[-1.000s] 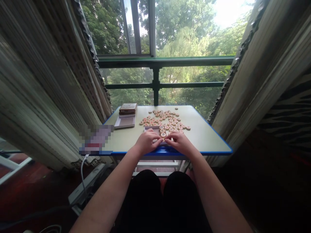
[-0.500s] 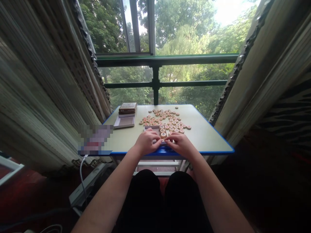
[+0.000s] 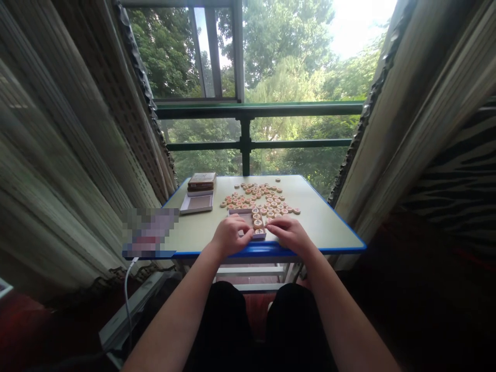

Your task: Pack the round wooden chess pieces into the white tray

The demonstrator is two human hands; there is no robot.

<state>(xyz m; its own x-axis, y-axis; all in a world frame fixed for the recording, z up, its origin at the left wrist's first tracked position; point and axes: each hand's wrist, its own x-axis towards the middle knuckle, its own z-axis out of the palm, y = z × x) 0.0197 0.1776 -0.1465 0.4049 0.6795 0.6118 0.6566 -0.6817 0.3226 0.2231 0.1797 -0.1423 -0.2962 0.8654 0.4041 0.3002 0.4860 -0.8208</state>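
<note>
The left hand (image 3: 233,234) and right hand (image 3: 289,233), apart and curled, flank a shallow box (image 3: 260,237) near the front edge of the surface (image 3: 325,232); any grip is unclear. A sleeve-light bump could knock its lined-up discs (image 3: 258,223) askew.

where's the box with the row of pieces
In the head view, the box lies by the table's near edge, partly behind the left hand, with the right hand at its right.
</note>
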